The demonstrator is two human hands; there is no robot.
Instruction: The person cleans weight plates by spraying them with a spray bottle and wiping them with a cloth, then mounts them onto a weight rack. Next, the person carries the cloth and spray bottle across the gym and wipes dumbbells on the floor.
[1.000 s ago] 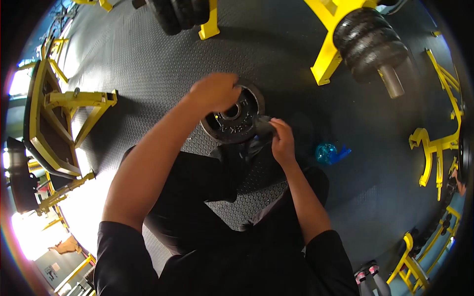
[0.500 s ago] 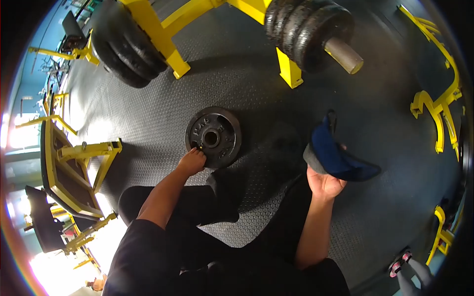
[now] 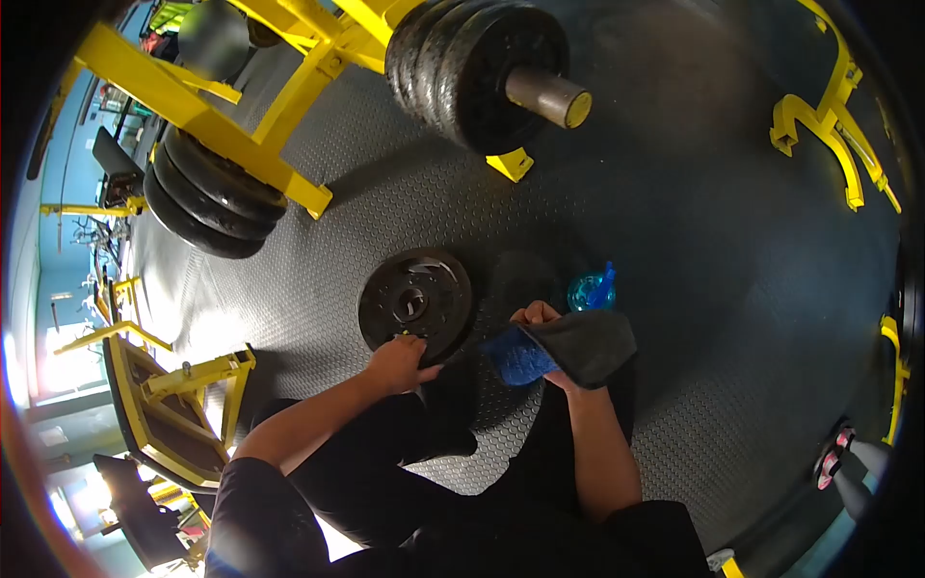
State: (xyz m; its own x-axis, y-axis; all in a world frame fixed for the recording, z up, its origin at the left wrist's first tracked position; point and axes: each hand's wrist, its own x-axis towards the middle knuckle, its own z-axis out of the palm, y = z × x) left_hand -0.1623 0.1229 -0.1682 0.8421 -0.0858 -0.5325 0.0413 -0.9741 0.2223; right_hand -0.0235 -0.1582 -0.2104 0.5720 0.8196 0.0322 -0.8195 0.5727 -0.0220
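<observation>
A black round weight plate [image 3: 416,300] lies flat on the studded rubber floor [image 3: 694,270] in front of my legs. My left hand [image 3: 397,363] grips its near edge with curled fingers. My right hand [image 3: 540,332] holds a cloth [image 3: 568,349], blue on one side and dark grey on the other, a little to the right of the plate and above the floor. A blue spray bottle [image 3: 590,289] lies on the floor just beyond the cloth.
A yellow rack [image 3: 241,106] loaded with black plates [image 3: 477,58] and a steel sleeve [image 3: 544,96] stands ahead. More stacked plates [image 3: 207,207] sit at the left. Yellow benches [image 3: 173,414] are on the left, yellow machine parts [image 3: 829,125] at the right, someone's shoe [image 3: 836,462] at the lower right.
The plate went from held tilted to lying flat, my left hand staying on its near edge. My right hand swung the cloth out to the right, then brought it back beside the plate.
</observation>
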